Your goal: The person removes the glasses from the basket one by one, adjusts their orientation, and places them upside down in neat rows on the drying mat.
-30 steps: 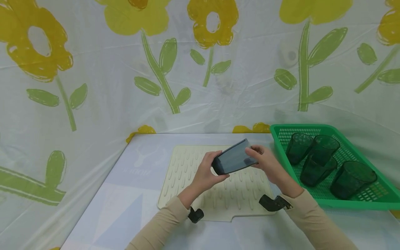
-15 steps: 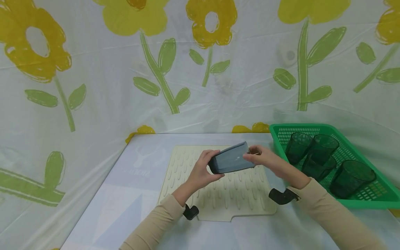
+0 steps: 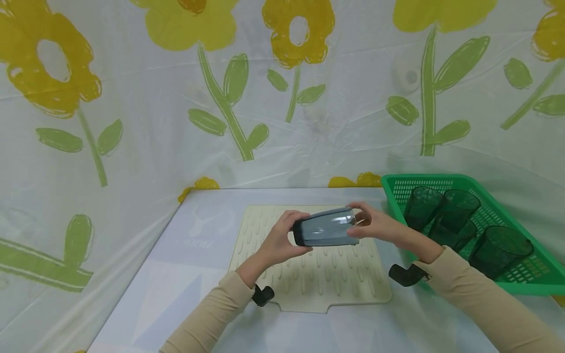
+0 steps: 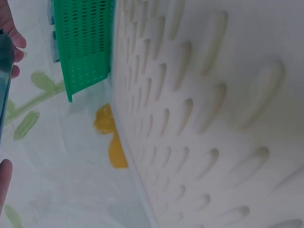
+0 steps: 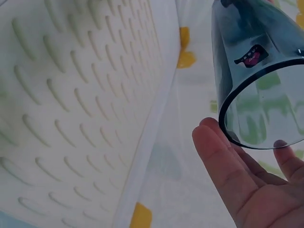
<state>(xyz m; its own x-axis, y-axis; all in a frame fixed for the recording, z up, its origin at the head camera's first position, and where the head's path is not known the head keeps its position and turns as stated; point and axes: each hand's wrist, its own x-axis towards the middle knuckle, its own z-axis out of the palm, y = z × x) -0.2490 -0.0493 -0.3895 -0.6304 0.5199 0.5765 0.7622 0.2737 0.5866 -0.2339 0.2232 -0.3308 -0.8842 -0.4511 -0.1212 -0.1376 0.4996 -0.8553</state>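
A smoky blue-grey drinking glass (image 3: 324,228) lies on its side in the air above a cream ridged drying mat (image 3: 309,289). My left hand (image 3: 279,240) grips its dark base end, thumb below and fingers above. At the open end, my right hand (image 3: 381,228) holds the rim, thumb on the near side and fingers curved at the top. In the right wrist view, the rim of the glass (image 5: 247,42) faces the camera, with a small dark and pink sticker on its wall. The left wrist view shows only a sliver of the glass (image 4: 4,76).
To the right stands a green perforated basket (image 3: 472,289) with several dark tumblers (image 3: 499,252) inside. The mat lies on a pale table (image 3: 176,274). Behind it hangs a white sheet (image 3: 344,137) printed with yellow flowers.
The glass has turned from a right-end-up slant to nearly level, more of its shiny side showing. My left hand has shifted slightly left, and my right forearm has swung outward to the right.
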